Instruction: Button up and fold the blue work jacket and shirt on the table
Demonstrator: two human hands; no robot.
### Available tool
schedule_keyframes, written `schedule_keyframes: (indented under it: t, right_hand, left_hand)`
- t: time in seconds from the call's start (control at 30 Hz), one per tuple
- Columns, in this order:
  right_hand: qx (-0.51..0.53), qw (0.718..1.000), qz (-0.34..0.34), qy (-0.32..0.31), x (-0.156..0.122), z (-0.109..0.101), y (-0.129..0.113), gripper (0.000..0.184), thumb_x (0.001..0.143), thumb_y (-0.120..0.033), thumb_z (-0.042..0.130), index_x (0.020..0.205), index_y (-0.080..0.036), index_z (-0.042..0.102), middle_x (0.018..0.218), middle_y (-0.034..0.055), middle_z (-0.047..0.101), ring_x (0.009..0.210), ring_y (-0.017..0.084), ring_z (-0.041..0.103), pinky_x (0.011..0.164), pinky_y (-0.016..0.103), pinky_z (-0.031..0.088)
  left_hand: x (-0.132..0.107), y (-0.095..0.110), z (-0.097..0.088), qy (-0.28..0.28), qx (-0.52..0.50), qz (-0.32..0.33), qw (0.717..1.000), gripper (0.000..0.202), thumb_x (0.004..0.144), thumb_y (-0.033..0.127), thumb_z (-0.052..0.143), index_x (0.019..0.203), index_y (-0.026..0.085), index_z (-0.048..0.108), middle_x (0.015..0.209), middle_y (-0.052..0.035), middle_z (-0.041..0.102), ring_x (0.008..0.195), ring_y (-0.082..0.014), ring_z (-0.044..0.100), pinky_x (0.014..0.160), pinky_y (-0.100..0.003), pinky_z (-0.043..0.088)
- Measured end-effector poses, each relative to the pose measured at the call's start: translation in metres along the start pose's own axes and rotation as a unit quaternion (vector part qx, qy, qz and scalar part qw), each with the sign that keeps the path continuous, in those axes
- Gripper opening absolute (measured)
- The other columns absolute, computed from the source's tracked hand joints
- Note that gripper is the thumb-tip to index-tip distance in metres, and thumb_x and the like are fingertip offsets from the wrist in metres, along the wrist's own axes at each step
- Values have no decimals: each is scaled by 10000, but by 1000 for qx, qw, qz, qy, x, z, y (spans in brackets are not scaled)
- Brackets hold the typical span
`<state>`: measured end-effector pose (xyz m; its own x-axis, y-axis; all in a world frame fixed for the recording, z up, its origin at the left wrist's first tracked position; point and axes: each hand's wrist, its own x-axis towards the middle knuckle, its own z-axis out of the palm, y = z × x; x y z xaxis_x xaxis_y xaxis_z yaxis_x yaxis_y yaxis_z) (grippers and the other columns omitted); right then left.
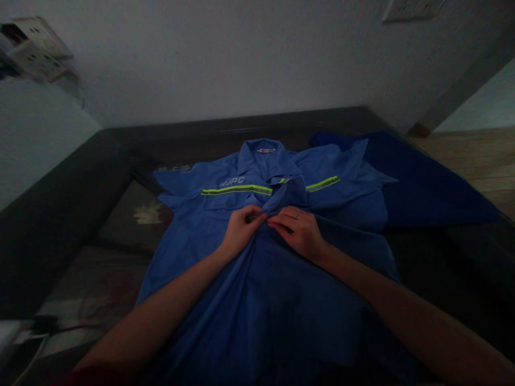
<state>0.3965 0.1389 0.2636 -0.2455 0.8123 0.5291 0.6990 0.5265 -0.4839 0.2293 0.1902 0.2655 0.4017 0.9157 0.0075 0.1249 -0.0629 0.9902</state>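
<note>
A blue short-sleeved work shirt (317, 241) lies spread out, front side up, its collar toward the wall. Yellow-green reflective strips cross the chest, and white letters show above the strip on the left. At the middle of the front placket, my left hand (244, 225) pinches the cloth between thumb and fingers. Right beside it, my right hand (298, 229), with a ring on one finger, also pinches the placket edge. The cloth between them is lifted and bunched. Whether a button sits between the fingertips is too dark to tell. Lower down, a button shows on the placket.
A darker blue cloth (426, 187) lies under the shirt's right side. Dark flat packages (124, 225) are at the left. A cable (74, 328) runs at the lower left. Behind stands a pale wall (225, 64) with sockets (40, 48) at the upper left.
</note>
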Motion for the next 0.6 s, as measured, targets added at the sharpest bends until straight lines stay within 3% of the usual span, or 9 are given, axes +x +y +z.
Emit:
schedule_keyframes:
  t: [0.17,0.4,0.47,0.6]
  right_hand:
    - [-11,1000,4,0,1,0,-2,173,903,-263,535,867,-199,692,812,45,673,776,161,599,732,283,468]
    - [38,995,79,46,5,3,-10,87,857,-189,581,780,-191,619,755,21,627,698,141,593,653,250,458]
    - [37,994,88,58,5,2,-10,51,837,-179,604,885,-190,618,775,19,629,689,140,597,635,243,461]
    - [-27,998,57,-13,5,1,-8,373,872,-158,553,1236,-234,527,974,40,675,818,168,642,700,265,481]
  left_hand:
    - [-2,1,1,17,9,15,1000,190,738,343,675,756,154,676,730,-16,693,677,-153,628,648,-256,501]
    - [-7,4,3,49,47,60,996,174,763,324,659,723,154,653,681,-5,641,628,-131,576,601,-232,458]
    - [-7,3,3,38,53,59,996,184,770,330,650,724,152,639,676,-2,622,605,-123,557,576,-225,439]
    - [-6,1,2,19,116,101,988,152,789,298,630,732,158,622,671,2,601,569,-112,521,542,-224,407]
